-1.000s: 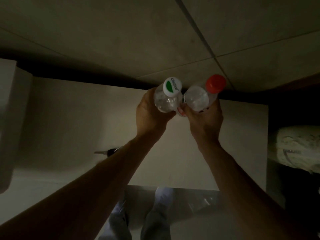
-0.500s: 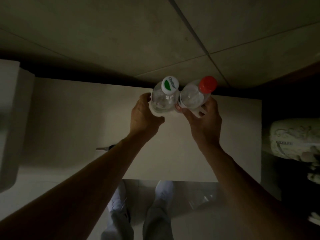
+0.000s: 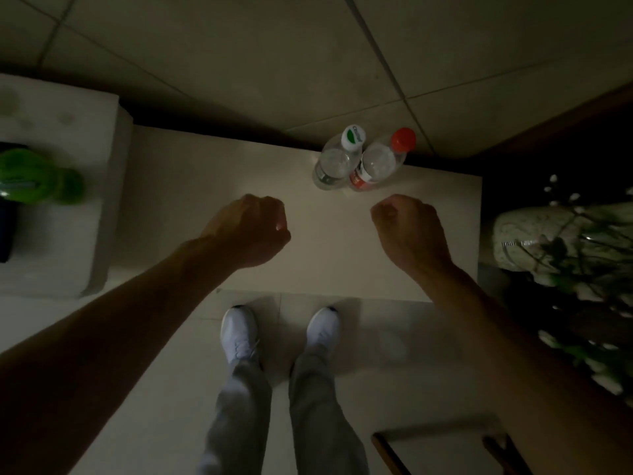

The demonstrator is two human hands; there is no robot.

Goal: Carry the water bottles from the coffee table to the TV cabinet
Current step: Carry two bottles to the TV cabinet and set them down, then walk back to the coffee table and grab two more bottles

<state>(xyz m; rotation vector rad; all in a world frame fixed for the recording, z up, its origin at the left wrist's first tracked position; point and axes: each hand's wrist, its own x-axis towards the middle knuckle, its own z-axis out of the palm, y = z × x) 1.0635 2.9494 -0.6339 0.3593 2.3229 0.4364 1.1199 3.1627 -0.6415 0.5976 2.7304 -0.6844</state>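
Note:
Two clear water bottles stand upright and touching at the far edge of the white cabinet top (image 3: 212, 214). The left bottle (image 3: 337, 161) has a white cap with a green mark. The right bottle (image 3: 380, 164) has a red cap and a red label. My left hand (image 3: 251, 229) hovers over the surface, nearer me and left of the bottles, fingers curled with nothing in them. My right hand (image 3: 411, 231) hovers nearer me and right of the bottles, also curled and empty. Neither hand touches a bottle.
A raised white block (image 3: 58, 207) with a green fuzzy object (image 3: 41, 176) sits at the left. A pale vase with branches (image 3: 555, 241) stands at the right. My white shoes (image 3: 239, 332) are on the tiled floor below the cabinet's near edge. A wooden frame (image 3: 442, 443) lies bottom right.
Both hands let go of the bottles, which now stand on the cabinet top, and drew back toward me. The view has tilted down and widened.

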